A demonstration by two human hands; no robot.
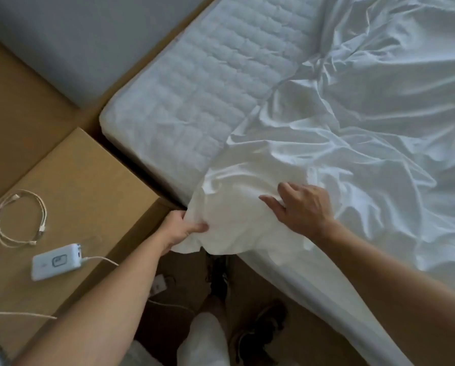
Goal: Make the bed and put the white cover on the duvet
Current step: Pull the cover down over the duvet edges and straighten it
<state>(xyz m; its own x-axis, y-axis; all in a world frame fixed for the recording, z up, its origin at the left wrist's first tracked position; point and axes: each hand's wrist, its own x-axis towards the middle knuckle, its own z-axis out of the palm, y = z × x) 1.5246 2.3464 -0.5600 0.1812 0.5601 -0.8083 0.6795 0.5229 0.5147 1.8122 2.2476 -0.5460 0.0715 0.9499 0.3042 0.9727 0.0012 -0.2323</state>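
While a coiled cable [44, 213] and power bank [57, 261] lie on the bedside worktop [89, 180], the left grip [180, 229] pinches a corner of the white sheet [353, 128] at the mattress [194, 88] edge; the right grip [303, 207], fingers loosely spread, presses the sheet beside it.

left hand [180, 228] grips white sheet [353, 143] corner | right hand [304, 207] presses sheet | quilted mattress [194, 101] bare

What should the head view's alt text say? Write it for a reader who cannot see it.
A person's left hand grips a corner of a crumpled white sheet at the edge of a quilted mattress, whose far corner lies bare, while the right hand rests on the sheet. A bedside table holds a power bank and a coiled cable.
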